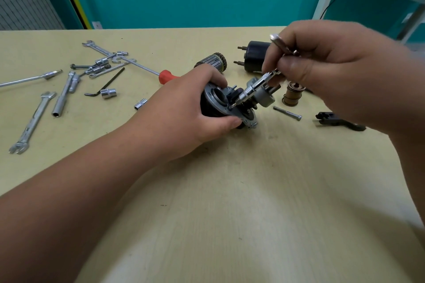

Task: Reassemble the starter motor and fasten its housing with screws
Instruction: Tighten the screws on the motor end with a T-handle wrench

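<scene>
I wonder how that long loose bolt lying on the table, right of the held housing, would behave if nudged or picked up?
The long bolt has a round metal shank, so a sideways nudge would probably roll it, perhaps curving around its wider head. It looks rigid and unlikely to bend. Thin and smooth, it may slip from fingertips.

Both forearms bare to the frame's edge — left hand (pixel 184 108), right hand (pixel 333 71), fingers (pixel 226 123) uncovered.
</scene>
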{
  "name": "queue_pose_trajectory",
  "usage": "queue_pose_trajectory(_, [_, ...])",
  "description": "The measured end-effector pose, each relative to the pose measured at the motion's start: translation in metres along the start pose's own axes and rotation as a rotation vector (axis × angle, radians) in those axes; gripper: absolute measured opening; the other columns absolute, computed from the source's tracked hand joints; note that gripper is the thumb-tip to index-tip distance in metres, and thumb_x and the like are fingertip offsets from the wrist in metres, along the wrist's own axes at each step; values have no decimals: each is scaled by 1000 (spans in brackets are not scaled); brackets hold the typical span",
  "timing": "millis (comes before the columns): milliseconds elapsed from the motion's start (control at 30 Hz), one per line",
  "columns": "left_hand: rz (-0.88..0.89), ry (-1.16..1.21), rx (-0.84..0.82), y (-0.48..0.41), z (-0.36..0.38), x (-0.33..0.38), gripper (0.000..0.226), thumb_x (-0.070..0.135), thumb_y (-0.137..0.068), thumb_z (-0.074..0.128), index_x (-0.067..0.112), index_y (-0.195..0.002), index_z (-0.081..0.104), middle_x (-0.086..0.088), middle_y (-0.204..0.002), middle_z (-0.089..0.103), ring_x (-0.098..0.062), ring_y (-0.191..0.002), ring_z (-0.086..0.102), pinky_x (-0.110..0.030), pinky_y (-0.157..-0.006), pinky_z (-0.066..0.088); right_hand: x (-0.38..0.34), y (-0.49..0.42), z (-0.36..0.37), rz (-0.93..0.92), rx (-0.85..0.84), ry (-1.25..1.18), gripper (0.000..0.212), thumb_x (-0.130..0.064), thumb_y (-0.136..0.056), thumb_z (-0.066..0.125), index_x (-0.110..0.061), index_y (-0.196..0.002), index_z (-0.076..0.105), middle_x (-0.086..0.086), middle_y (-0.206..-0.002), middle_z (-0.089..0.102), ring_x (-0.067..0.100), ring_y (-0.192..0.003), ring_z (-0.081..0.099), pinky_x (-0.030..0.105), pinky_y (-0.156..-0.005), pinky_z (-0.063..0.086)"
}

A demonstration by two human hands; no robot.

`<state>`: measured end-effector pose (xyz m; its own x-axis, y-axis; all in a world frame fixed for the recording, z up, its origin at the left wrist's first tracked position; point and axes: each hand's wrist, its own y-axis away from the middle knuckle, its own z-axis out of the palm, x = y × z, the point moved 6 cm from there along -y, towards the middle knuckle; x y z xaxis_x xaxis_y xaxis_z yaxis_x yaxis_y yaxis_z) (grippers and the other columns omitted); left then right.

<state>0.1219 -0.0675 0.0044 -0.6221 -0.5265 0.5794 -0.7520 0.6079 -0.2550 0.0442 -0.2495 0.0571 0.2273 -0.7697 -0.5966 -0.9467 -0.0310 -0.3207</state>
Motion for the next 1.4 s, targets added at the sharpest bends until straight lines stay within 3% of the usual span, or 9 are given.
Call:
queue_pose_trajectory(100, [-4, 9, 0, 0, 0, -1, 57, 64, -67, 72, 42, -116, 55, 30, -94, 56, 26, -90, 51, 1, -69, 37, 1, 1, -3, -3, -14, 61, 32, -22, -106, 58, -51, -100, 71, -24, -100, 71, 6, -92, 65, 42, -76, 59])
queue_pose_trajectory(300, [-2, -7, 5, 0, 1, 0, 56, 65, -67, 71, 42, -116, 55, 32, -91, 54, 28, -89, 50, 2, -69, 37, 0, 0, 0, 27, 10, 14, 30, -40, -97, 50, -51, -118, 67, -14, -88, 77, 13, -74, 70, 54, -71, 61])
queue_pose_trajectory(433, [-36, 4, 27, 0, 1, -3, 57, 66, -67, 72, 42, -117, 56, 31, -92, 54, 27, -89, 50, 2, -69, 37, 10, -3, 6, 102, 102, -10, 27, -41, -105, 47, -45, -125, 65, -7, -67, 72, 9, -46, 55, 38, -54, 47])
queue_pose_trajectory(567, [-40, -9, 25, 0, 2, -2, 60, 72, -64, 68, 46, -116, 54, 32, -95, 56, 25, -92, 51, 1, -66, 38, 18, -3, 9, 203, 143, -16, 22, -37, -109, 47, -37, -114, 68, -4, -59, 68, 6, -40, 51, 28, -50, 38])
queue_pose_trajectory(667, [-40, -11, 20, 1, 2, -1, 60, 72, -63, 68, 46, -116, 53, 33, -93, 55, 27, -92, 50, 2, -66, 38, 12, -2, 6, 197, 132, -63, 21, -35, -108, 48, -37, -110, 69, -2, -64, 70, 8, -44, 55, 31, -44, 47])
queue_pose_trajectory(833, [-31, -13, 24, 0, 2, 0, 61, 72, -63, 68, 46, -116, 54, 33, -92, 54, 26, -93, 50, 1, -67, 38, 6, 0, 6, 199, 149, -122, 26, -44, -94, 50, -37, -101, 74, -4, -78, 74, 19, -74, 72, 62, -76, 60])
queue_pose_trajectory(1033, [-32, -13, 20, 0, 1, -2, 61, 70, -65, 72, 44, -118, 56, 32, -89, 53, 26, -91, 50, 0, -69, 39, -2, 2, 2, 166, 194, -94, 24, -44, -92, 51, -40, -98, 74, -10, -83, 74, 13, -78, 73, 59, -77, 62])
queue_pose_trajectory(1200, [-35, 0, 10, 1, 2, -3, 63, 69, -64, 69, 43, -119, 56, 31, -89, 52, 26, -89, 50, 0, -69, 39, 1, 5, -14, 155, 351, -139, 24, -38, -95, 53, -39, -87, 76, -7, -71, 72, 14, -66, 69, 51, -70, 64])
queue_pose_trajectory(1400, [-28, 5, 7, -1, 1, -3, 60, 68, -65, 70, 43, -118, 56, 32, -92, 54, 27, -91, 50, 2, -70, 38, -5, 2, -4, 50, 214, -35, 16, -33, -97, 57, -37, -96, 73, -17, -89, 75, 6, -85, 74, 50, -81, 62])
